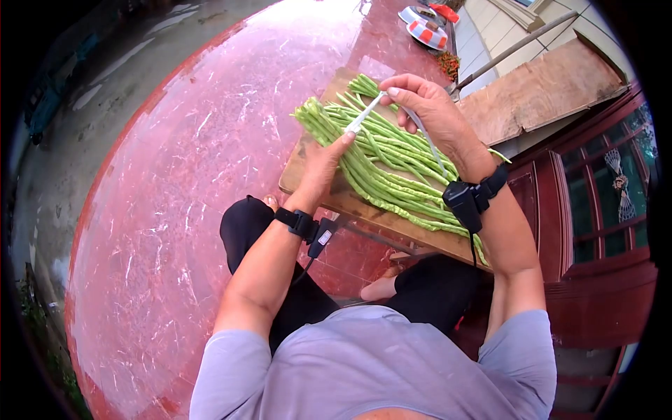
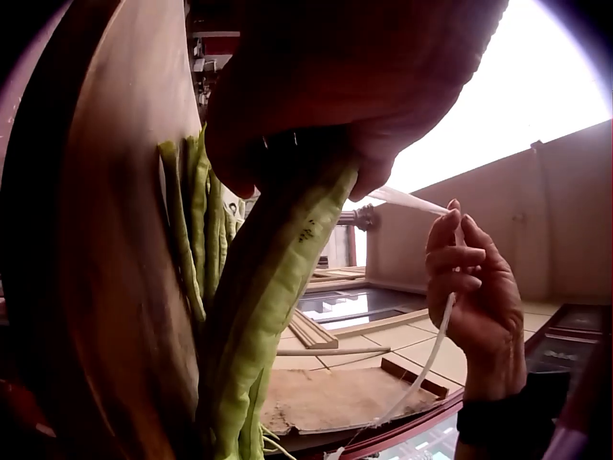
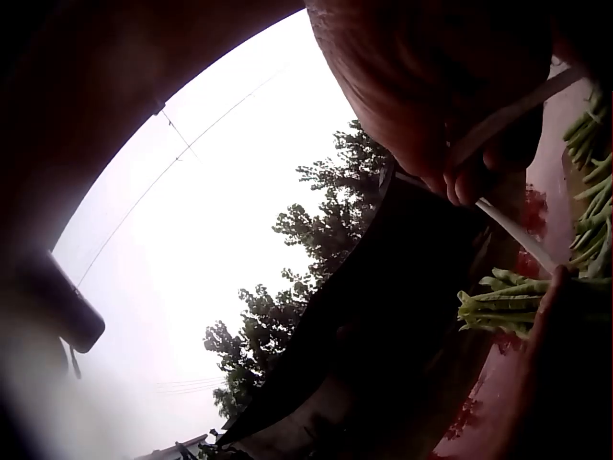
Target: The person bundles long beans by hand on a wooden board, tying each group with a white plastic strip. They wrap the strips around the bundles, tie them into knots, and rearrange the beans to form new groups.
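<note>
In the head view, the left hand [image 1: 322, 166] grasps a bundle of yardlong beans [image 1: 364, 185] near its gathered ends, thumb against a thin white strip [image 1: 367, 117]. The right hand [image 1: 437, 115] pinches that strip, its loose tail falling toward five o'clock. The strip runs fairly straight between the hands, one to two o'clock from the left thumb. The bundle's long axis lies from ten to four o'clock, the strip meeting it near the ten o'clock end; the left hand is nearer, touching it, the right apart. Looser yardlong beans [image 1: 402, 143] lie just beyond, on a wooden table [image 1: 364, 210].
</note>
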### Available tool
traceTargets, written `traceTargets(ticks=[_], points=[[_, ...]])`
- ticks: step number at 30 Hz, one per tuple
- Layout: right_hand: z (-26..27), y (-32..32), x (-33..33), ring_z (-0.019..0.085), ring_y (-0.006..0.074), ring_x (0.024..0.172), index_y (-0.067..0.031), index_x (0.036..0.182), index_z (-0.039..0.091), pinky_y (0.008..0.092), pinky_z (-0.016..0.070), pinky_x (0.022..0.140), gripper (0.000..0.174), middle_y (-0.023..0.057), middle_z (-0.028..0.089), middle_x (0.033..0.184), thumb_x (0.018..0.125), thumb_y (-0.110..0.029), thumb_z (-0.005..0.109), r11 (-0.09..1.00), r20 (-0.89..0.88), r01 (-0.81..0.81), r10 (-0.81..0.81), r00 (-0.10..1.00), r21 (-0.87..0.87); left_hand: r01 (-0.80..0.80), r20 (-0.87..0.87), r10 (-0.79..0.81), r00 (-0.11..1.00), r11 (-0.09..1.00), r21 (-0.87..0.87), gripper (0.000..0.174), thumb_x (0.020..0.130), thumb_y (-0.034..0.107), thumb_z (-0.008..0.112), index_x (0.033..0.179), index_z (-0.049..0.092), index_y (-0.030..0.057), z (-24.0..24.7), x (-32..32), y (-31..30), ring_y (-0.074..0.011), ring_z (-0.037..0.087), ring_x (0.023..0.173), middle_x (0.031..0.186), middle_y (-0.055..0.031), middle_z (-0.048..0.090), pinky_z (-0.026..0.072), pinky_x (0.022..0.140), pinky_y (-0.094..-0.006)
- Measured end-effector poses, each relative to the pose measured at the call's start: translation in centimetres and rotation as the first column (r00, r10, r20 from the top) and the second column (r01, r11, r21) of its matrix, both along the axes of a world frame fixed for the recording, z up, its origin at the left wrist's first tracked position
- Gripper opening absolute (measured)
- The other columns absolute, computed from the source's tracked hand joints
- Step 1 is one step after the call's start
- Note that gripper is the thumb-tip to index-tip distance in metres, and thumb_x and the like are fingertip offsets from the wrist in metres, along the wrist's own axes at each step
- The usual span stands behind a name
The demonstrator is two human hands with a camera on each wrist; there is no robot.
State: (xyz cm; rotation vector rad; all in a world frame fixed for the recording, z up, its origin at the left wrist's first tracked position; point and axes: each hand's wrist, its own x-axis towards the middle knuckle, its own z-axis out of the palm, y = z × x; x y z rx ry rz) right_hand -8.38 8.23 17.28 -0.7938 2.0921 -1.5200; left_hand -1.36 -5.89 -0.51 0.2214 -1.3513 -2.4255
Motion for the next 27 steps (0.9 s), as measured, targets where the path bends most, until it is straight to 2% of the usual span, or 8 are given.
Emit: traceTargets(ticks=[1,5,11,15,17,19,23,27], points=[[0.1,-0.2,0.0,0.057,0.0033,0.066,-0.0042,0.118,0.061,0.0163,0.0439,0.053,0.025,0.0042,0.068,0.104,0.097,-0.018,0.058,0.998,0.016,-0.063,0.064,0.998,-0.028,-0.006,-0.013,0.006,1.0,1.0,-0.019,0.044,0.088,0.018,0.07,0.124,0.054,0.0006,0.0,0.1,0.0,-0.0161,0.062,0.099,0.11,-0.0088,0.063,0.0509,0.085,-0.0303],[0.6,-1.4,1.9,0.063,0.0082,0.075,0.0,0.125,0.057,0.0202,0.0521,0.06,0.033,0.0097,0.064,0.117,0.098,-0.019,0.057,0.958,0.148,-0.219,0.247,0.958,-0.183,-0.125,0.0,0.127,0.992,0.974,-0.191,0.046,0.084,0.029,0.075,0.114,0.063,-0.0032,-0.4,0.1,-0.3,-0.017,0.065,0.089,0.102,-0.0109,0.069,0.0523,0.079,-0.0325],[-1.5,-1.6,4.3,0.064,0.008,0.079,0.0007,0.122,0.059,0.0197,0.0532,0.065,0.027,0.0051,0.065,0.106,0.099,-0.011,0.052,0.941,0.221,-0.28,0.319,0.922,-0.189,-0.08,0.115,0.144,0.983,0.895,-0.439,0.046,0.083,0.037,0.073,0.109,0.067,-0.0004,1.2,1.3,-1.5,-0.0207,0.068,0.084,0.094,-0.0125,0.071,0.0523,0.075,-0.0346],[-5.1,-1.3,4.5,0.061,0.0067,0.084,-0.0024,0.122,0.06,0.0219,0.0509,0.073,0.027,0.0024,0.063,0.107,0.097,-0.01,0.052,0.908,0.185,-0.418,0.414,0.891,-0.018,0.232,0.306,-0.01,0.952,0.677,-0.699,0.042,0.083,0.033,0.072,0.106,0.065,-0.0014,0.2,0.9,-3.9,-0.0204,0.067,0.081,0.094,-0.013,0.07,0.0522,0.069,-0.0348],[-5.8,-1.1,5.4,0.06,0.0069,0.085,-0.003,0.122,0.059,0.0221,0.0496,0.075,0.027,0.0016,0.062,0.109,0.097,-0.009,0.052,0.864,0.212,-0.489,0.459,0.863,0.118,0.164,0.251,-0.041,0.967,0.854,-0.493,0.041,0.083,0.032,0.071,0.105,0.065,-0.0015,-0.1,0.2,-3.7,-0.0184,0.065,0.079,0.092,-0.0116,0.07,0.0518,0.067,-0.034],[-6.5,-1.3,5.9,0.06,0.0078,0.083,-0.0043,0.123,0.057,0.0227,0.0497,0.074,0.027,0.0033,0.062,0.105,0.097,-0.01,0.052,0.881,0.064,-0.446,0.441,0.895,0.161,0.185,0.239,-0.122,0.963,0.947,-0.263,0.036,0.082,0.029,0.07,0.102,0.065,-0.0006,0.8,0.7,-3.6,-0.0141,0.062,0.076,0.088,-0.0078,0.068,0.0505,0.063,-0.0312],[-10.8,-2.0,4.5,0.058,0.0082,0.077,-0.0058,0.123,0.055,0.0221,0.0499,0.069,0.025,0.0023,0.061,0.091,0.099,-0.012,0.051,0.982,0.075,-0.189,0.191,0.979,-0.03,0.2,0.229,-0.162,0.96,0.968,-0.153,0.024,0.078,0.03,0.074,0.086,0.066,0.0099,0.6,0.6,-3.6,-0.0085,0.051,0.052,0.068,0.0001,0.059,0.0349,0.042,-0.0233],[-13.3,-3.0,3.9,0.055,0.0056,0.069,-0.0081,0.12,0.057,0.0199,0.0483,0.061,0.021,-0.0011,0.058,0.082,0.101,-0.014,0.049,0.986,0.122,-0.034,0.055,0.991,-0.166,0.353,0.263,-0.295,0.919,0.912,-0.211,0.022,0.08,0.03,0.072,0.087,0.065,0.0106,1.4,1.0,-4.4,-0.0079,0.051,0.054,0.068,0.0028,0.058,0.0352,0.043,-0.0217]])
